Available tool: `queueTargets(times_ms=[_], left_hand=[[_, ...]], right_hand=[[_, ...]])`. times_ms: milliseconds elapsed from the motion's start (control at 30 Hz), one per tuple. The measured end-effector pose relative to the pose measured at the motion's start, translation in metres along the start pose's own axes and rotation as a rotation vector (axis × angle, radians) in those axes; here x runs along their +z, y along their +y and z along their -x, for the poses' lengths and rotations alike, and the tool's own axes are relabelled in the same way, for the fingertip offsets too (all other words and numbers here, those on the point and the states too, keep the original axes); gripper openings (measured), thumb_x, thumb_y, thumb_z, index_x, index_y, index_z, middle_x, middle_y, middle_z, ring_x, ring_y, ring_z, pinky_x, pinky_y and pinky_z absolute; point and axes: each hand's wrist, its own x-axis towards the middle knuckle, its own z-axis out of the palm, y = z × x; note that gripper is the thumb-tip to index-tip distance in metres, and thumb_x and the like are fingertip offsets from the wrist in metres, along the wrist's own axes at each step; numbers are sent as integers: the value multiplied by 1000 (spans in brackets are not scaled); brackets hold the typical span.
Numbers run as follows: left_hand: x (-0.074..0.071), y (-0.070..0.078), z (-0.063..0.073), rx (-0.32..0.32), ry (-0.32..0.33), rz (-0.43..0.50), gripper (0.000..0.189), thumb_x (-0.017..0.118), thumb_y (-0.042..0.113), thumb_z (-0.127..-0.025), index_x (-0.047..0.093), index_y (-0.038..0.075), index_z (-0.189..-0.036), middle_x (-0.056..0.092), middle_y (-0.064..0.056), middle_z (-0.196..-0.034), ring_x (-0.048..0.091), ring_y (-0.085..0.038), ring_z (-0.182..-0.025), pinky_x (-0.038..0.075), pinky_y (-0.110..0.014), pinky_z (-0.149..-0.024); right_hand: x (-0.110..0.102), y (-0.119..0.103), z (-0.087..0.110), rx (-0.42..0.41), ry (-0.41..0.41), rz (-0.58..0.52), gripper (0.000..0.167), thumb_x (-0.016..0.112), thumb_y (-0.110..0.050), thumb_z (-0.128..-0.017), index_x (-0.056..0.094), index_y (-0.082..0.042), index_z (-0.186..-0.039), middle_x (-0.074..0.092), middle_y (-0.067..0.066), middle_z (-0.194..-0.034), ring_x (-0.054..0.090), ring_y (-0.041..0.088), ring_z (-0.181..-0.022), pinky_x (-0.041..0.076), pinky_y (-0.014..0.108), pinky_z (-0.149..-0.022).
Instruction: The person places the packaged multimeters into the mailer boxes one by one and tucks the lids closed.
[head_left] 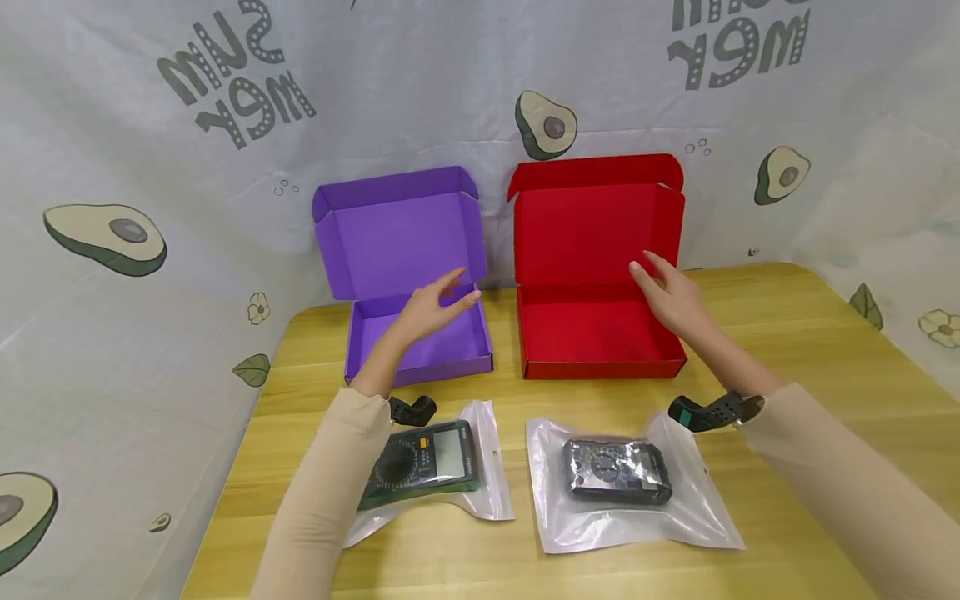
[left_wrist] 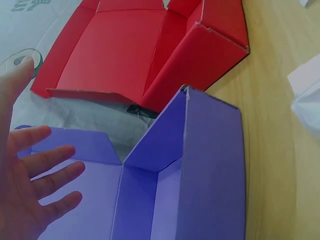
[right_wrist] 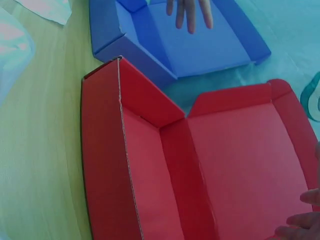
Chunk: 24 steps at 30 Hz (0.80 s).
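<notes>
My left hand point(head_left: 433, 310) hovers over the purple box point(head_left: 420, 372), fingers spread and holding nothing. The purple box stands with its lid raised against the cloth, its inside bare. To its right is a red box point(head_left: 603, 369), also with the lid up and nothing inside. Over that box's right side hangs my right hand point(head_left: 670, 296), fingers loosely extended and apart from the cardboard. In front of the purple box lies a green-edged multimeter point(head_left: 442, 457) in a clear plastic bag, partly hidden by my left sleeve. A black multimeter point(head_left: 617, 471) in another bag lies before the red box.
Both boxes and both bags point(head_left: 555, 525) rest on a wooden table point(head_left: 795, 350). A white cloth point(head_left: 420, 75) printed with avocados hangs behind and to the sides. Each wrist wears a black strap point(head_left: 708, 412).
</notes>
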Motion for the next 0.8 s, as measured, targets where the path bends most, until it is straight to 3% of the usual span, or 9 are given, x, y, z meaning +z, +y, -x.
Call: queueTargets(times_ms=[300,533,633,800], left_hand=[[24,11,11,136,63,-34,47,55,39,-90,54,14,-130,64,-6,-117,60,-24,-106,46,-42,-89],[44,31,21,206,-23,-43,41,53,36,-92,58,15,-126,66,-3,-114,63,-20,-94,50,-33,-70],[51,40,23,226,-43,-72,39,53,37,-92,59,18,-125,66,1,-114,63,-18,-93,48,-28,-69],[64,49,27,287,-42,-94,36,55,35,-92,61,17,-123,68,1,-105,62,-16,-96,48,-28,-76]], right_hand=[[0,14,5,20,-3,38,66,30,-44,-98,24,5,-142,31,33,-140,33,50,-124,33,61,-97],[-2,27,11,8,12,42,61,33,-39,-99,32,9,-137,34,35,-137,36,50,-121,36,60,-95],[-2,31,11,5,15,66,60,34,-38,-99,33,9,-136,36,35,-135,37,50,-119,36,60,-95],[-1,36,12,14,1,84,60,34,-38,-99,33,9,-137,35,34,-135,38,49,-116,37,60,-93]])
